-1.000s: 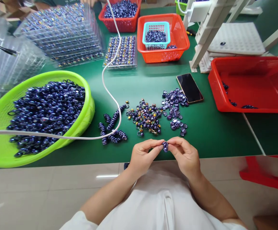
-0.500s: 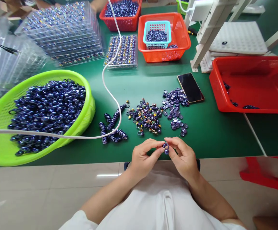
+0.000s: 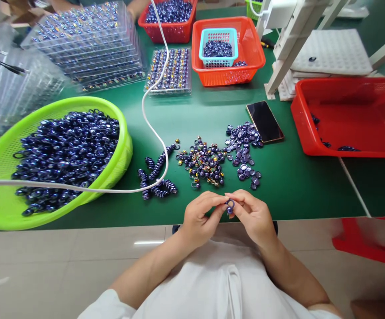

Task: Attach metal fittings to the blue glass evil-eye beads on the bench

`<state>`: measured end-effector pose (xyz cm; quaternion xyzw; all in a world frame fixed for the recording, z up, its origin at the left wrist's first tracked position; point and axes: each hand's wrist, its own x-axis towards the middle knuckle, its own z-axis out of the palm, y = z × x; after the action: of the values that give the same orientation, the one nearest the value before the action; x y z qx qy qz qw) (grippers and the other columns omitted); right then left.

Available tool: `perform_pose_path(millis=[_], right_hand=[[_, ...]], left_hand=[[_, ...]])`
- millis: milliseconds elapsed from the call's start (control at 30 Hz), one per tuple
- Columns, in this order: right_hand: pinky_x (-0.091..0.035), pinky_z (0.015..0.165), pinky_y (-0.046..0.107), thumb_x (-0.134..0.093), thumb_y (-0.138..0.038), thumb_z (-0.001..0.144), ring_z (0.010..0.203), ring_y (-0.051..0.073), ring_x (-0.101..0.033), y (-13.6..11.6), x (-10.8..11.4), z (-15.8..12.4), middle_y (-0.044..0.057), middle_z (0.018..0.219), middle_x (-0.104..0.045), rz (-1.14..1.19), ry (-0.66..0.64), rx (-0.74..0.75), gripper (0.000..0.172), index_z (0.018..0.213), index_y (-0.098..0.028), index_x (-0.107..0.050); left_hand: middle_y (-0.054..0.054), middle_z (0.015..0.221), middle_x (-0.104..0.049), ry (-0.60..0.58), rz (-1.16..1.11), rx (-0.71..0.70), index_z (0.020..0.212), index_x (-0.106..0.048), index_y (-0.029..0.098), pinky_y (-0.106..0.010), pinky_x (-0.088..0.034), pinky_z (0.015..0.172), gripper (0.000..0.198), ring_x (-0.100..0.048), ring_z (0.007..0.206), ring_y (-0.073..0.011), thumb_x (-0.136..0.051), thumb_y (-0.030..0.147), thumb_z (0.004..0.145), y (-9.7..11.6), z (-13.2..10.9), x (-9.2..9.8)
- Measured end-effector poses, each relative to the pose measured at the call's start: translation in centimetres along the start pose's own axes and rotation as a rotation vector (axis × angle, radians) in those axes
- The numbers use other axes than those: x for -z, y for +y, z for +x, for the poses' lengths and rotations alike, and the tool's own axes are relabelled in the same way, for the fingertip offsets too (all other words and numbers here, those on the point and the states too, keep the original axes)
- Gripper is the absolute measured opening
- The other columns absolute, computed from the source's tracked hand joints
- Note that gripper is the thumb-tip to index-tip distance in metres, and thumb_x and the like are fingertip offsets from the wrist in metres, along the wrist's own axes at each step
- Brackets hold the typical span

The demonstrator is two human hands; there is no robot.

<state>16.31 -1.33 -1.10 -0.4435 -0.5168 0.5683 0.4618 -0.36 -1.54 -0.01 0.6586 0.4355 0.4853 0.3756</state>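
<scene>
At the table's front edge, a small glossy dark blue ring with a rounded knob (image 3: 230, 210) is between my hands. My left hand (image 3: 200, 218) pinches it from the left with thumb and forefinger. From the other side my right hand (image 3: 254, 217) grips it, fingertips close to the left ones. Just beyond lies a loose pile of small dark blue pieces with gold-coloured bits (image 3: 203, 161). Rows of stacked dark blue rings (image 3: 159, 166) rest left of that pile. Small flat dark blue caps (image 3: 243, 141) are scattered to its right.
A green basket (image 3: 126, 146) heaped with dark blue rings stands left. A white cable (image 3: 149, 122) crosses the table. Filled clear trays (image 3: 89, 48), an orange basket (image 3: 208, 79), a phone (image 3: 265, 122), a red bin (image 3: 298, 115) and a metal post (image 3: 283, 62) surround the work area. Another person's hand (image 3: 137, 8) shows behind.
The ring has turned slightly between my fingers, so its loop shows more openly. My right fingertips have shifted a little. The things on the table look unchanged.
</scene>
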Motion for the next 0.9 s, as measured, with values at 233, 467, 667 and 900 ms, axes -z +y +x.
perform_pose_path(millis=[233, 467, 667, 900], right_hand=[[-0.055, 0.062, 0.025, -0.062, -0.022, 0.092, 0.07, 0.014, -0.064, -0.4, 1.8, 0.0, 0.003, 0.083, -0.068, -0.378, -0.048, 0.162, 0.015, 0.102, -0.023, -0.072], [-0.059, 0.071, 0.031, -0.057, -0.009, 0.088, 0.08, 0.019, -0.07, -0.4, 1.4, -0.1, 0.005, 0.09, -0.073, -0.74, -0.035, 0.513, 0.027, 0.109, -0.023, -0.065], [-0.059, 0.073, 0.032, -0.063, -0.01, 0.087, 0.081, 0.019, -0.068, -0.1, 0.9, -0.5, 0.006, 0.092, -0.07, -0.777, 0.059, 0.572, 0.032, 0.115, -0.024, -0.059], [-0.057, 0.072, 0.03, -0.057, -0.015, 0.094, 0.081, 0.017, -0.066, -0.3, 1.2, -0.4, 0.007, 0.094, -0.068, -0.665, -0.086, 0.499, 0.026, 0.119, -0.02, -0.058]], left_hand=[[-0.009, 0.1, -0.075, -0.127, 0.061, 0.004, 0.111, -0.069, 0.02, -0.031, -0.055, 0.081, 0.023, -0.069, 0.091, -0.0187, -0.065, 0.013, 0.09, 0.3, 0.2, 1.1], [-0.007, 0.085, -0.074, -0.083, 0.16, 0.003, 0.096, -0.071, 0.017, -0.029, -0.054, 0.072, 0.01, -0.067, 0.079, -0.0182, -0.069, 0.017, 0.086, 0.9, 0.0, 0.3], [-0.006, 0.077, -0.075, -0.061, -0.261, 0.538, 0.087, -0.072, 0.015, -0.027, -0.055, 0.067, 0.012, -0.069, 0.069, -0.0168, -0.068, 0.027, 0.086, 0.9, 0.4, 0.3], [-0.004, 0.071, -0.071, -0.106, -0.67, 0.847, 0.081, -0.071, 0.011, -0.026, -0.055, 0.066, 0.027, -0.065, 0.062, -0.0124, -0.082, 0.036, 0.074, 0.3, 1.0, 0.5]])
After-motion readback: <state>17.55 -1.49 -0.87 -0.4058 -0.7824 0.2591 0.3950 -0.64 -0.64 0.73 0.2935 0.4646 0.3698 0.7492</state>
